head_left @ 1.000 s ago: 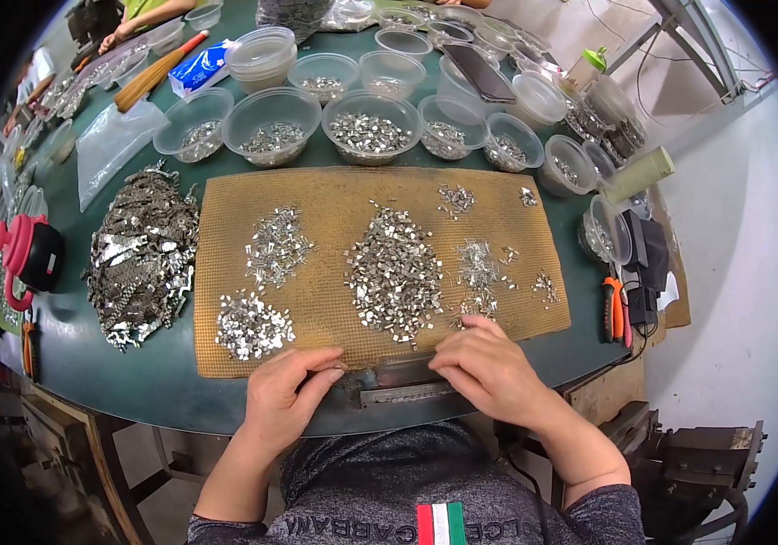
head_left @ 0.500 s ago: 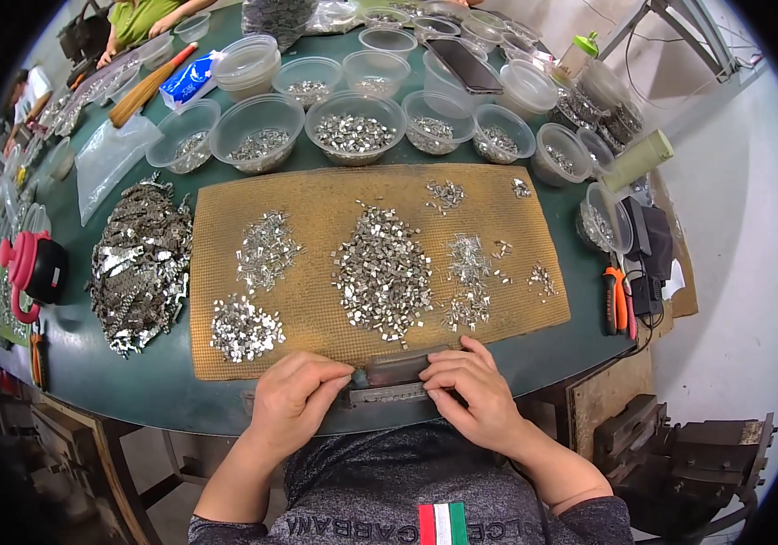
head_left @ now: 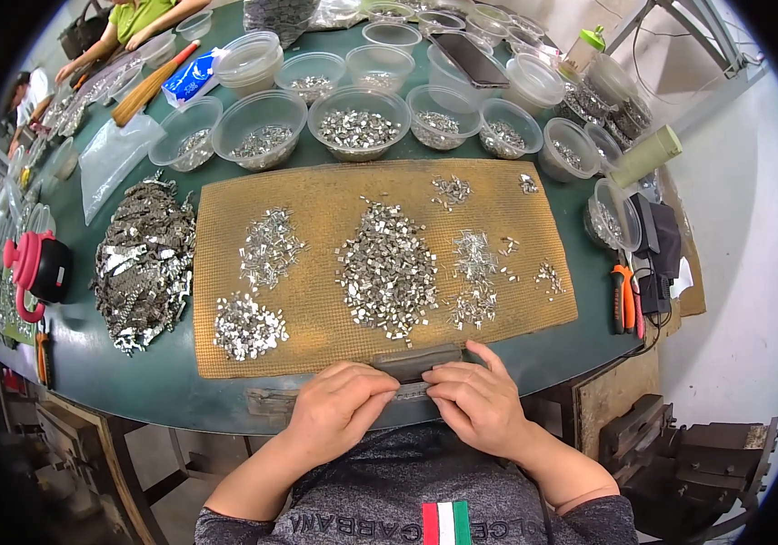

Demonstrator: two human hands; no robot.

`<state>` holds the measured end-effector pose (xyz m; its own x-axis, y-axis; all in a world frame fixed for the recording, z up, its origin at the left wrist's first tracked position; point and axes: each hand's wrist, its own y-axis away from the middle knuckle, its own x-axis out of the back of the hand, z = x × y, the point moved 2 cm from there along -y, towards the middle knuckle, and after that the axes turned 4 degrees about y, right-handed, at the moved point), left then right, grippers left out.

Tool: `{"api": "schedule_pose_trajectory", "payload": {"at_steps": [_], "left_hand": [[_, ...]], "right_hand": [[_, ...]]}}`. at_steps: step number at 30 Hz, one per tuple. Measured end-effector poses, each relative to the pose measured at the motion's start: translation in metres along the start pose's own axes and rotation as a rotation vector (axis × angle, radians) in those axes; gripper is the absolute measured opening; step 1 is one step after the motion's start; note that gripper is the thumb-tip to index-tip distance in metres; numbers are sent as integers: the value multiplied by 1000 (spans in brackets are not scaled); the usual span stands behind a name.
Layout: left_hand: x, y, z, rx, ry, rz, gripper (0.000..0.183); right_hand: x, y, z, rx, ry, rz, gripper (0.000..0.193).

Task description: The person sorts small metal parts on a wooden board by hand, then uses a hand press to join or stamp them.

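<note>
At the table's near edge, a dark metal block [head_left: 418, 361] sits just beyond a long grooved strip [head_left: 271, 402]. My left hand [head_left: 334, 409] is closed, thumb and forefinger pinched over the strip beside the block. Close to its right, my right hand [head_left: 480, 404] also has thumb and fingertips together at the strip, one finger raised. Whatever either pinch holds is too small or hidden. Just ahead lies a tan textured mat [head_left: 316, 182] bearing a large central heap of small metal pieces [head_left: 387, 268] and smaller piles of silvery bits [head_left: 249, 327] around it.
Clear plastic bowls [head_left: 359, 118] of metal pieces line the mat's far side. Left of it lie a mound of metal strips [head_left: 144, 263] and a pink-and-black jug [head_left: 39, 268]. Orange-handled pliers [head_left: 623, 300] lie at right. A phone [head_left: 469, 60] rests on bowls. Another person [head_left: 139, 23] sits far left.
My left hand has slid right along the strip, closer to my right hand. My right hand stays near the same spot. The view has shifted slightly.
</note>
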<state>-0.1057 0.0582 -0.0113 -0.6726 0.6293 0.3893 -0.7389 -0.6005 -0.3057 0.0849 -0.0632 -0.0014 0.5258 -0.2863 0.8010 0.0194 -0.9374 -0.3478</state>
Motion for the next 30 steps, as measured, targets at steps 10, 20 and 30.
{"api": "schedule_pose_trajectory", "payload": {"at_steps": [10, 20, 30], "left_hand": [[-17, 0, 3, -94, -111, -43, 20], [-17, -7, 20, -247, -334, -84, 22], [3, 2, 18, -232, -338, -118, 18]], "right_hand": [[-1, 7, 5, 25, 25, 47, 18], [10, -4, 9, 57, -27, -14, 20], [-4, -102, 10, 195, 49, -40, 23]]}}
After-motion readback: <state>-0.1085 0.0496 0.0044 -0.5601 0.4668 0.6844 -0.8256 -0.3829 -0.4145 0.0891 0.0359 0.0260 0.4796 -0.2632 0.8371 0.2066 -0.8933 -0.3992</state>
